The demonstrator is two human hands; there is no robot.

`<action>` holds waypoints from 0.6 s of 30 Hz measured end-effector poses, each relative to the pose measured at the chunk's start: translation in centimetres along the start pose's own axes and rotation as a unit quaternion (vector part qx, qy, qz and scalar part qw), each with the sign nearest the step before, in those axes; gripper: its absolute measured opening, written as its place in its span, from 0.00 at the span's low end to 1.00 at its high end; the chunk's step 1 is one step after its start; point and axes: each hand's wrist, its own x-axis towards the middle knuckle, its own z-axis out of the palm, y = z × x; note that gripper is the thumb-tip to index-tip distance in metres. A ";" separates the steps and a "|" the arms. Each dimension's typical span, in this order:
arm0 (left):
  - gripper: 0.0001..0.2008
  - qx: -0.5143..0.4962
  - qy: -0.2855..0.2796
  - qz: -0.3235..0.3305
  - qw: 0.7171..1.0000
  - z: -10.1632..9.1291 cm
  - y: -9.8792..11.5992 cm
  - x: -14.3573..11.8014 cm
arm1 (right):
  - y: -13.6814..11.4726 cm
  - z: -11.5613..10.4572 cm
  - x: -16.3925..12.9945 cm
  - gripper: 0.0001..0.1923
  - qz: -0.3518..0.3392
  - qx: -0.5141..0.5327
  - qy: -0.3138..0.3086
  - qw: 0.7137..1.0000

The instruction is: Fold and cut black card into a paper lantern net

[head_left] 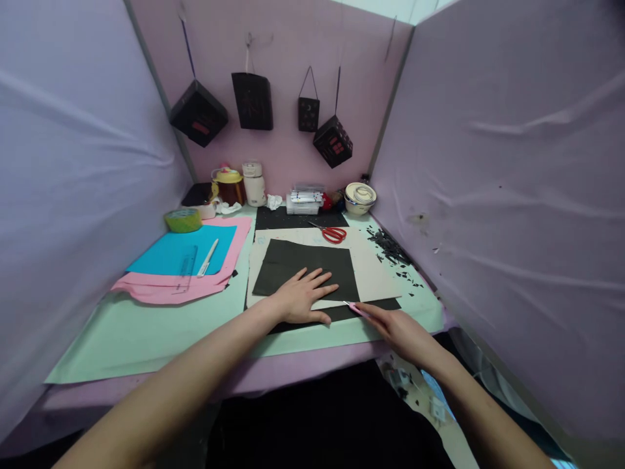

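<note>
While the left hand (303, 296) lies flat with its fingers spread wide, palm down, it presses on the near edge of the black paper sheet (305, 267) — that square sheet sits on a beige cutting board (371, 270) in the middle of the table. Over to the right hand (398, 329), and it is closed around a slim pink craft knife (355, 309), gripping it like a pen, the tip pointing left and touching down just beside the left hand's little finger. The blade meets the surface right at the near edge of the board, where a black strip (375, 305) of paper shows beneath it. So the sheet lies under the left palm and just beyond the knife tip, away from the body.

Further back, red-handled scissors (332, 232) rest at the far edge of the board. To the right, a scatter of black paper scraps (390, 249) lies near the purple side wall. On the left, a blue sheet (180, 254) lies on top of pink sheets (166, 286), with a clear ruler (186, 266) and a white pen (208, 257) lying on it, and a roll of green tape (182, 219) just behind — well apart from both hands. Four black paper lanterns (251, 101) hang on the back wall
</note>
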 end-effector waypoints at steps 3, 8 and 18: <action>0.45 -0.002 0.004 -0.001 1.000 0.2 0.0 0.0 | -0.4 0.2 -0.2 0.22 0.000 -0.005 0.002 1.000; 0.45 -0.008 0.012 -0.009 1.000 0.5 -0.1 0.0 | -1.3 0.5 -0.2 0.22 0.004 -0.026 0.006 1.000; 0.50 -0.045 0.000 -0.081 0.996 0.5 1.6 -0.2 | -2.0 0.9 0.2 0.21 0.007 -0.070 0.012 0.997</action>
